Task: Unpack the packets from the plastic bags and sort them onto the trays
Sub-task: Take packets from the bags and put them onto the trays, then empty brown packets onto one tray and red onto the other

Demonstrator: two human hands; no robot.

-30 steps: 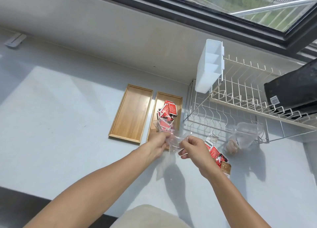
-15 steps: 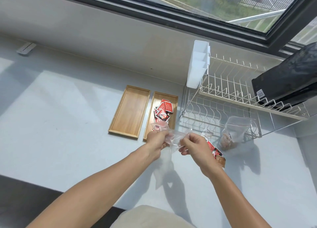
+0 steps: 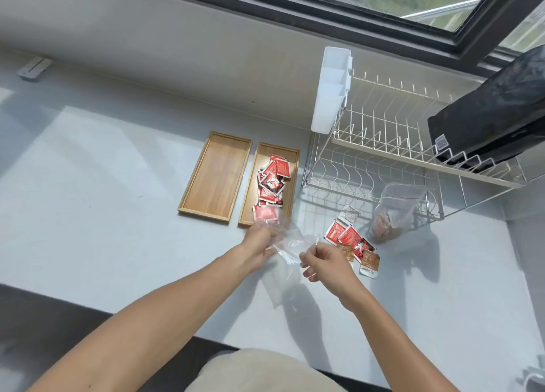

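Two wooden trays lie side by side on the grey counter. The left tray (image 3: 215, 176) holds nothing; the right tray (image 3: 292, 161) carries a heap of red packets (image 3: 272, 182). My left hand (image 3: 259, 244) and my right hand (image 3: 324, 263) both pinch a clear plastic bag (image 3: 290, 245) stretched between them just in front of the right tray, with a red packet showing through its far end. A few red and brown packets (image 3: 354, 245) lie loose on the counter to the right of my right hand. Another clear bag (image 3: 395, 211) with brown packets stands further right.
A white wire dish rack (image 3: 383, 144) stands at the right, with a white cutlery holder (image 3: 331, 93) on its left end and a black item (image 3: 495, 111) on top. A wall and window run along the back. The counter's front edge is near my body.
My hands stay on the clear bag, and it is drawn out a little between them. The loose packets on the counter now show in full beside my right hand.
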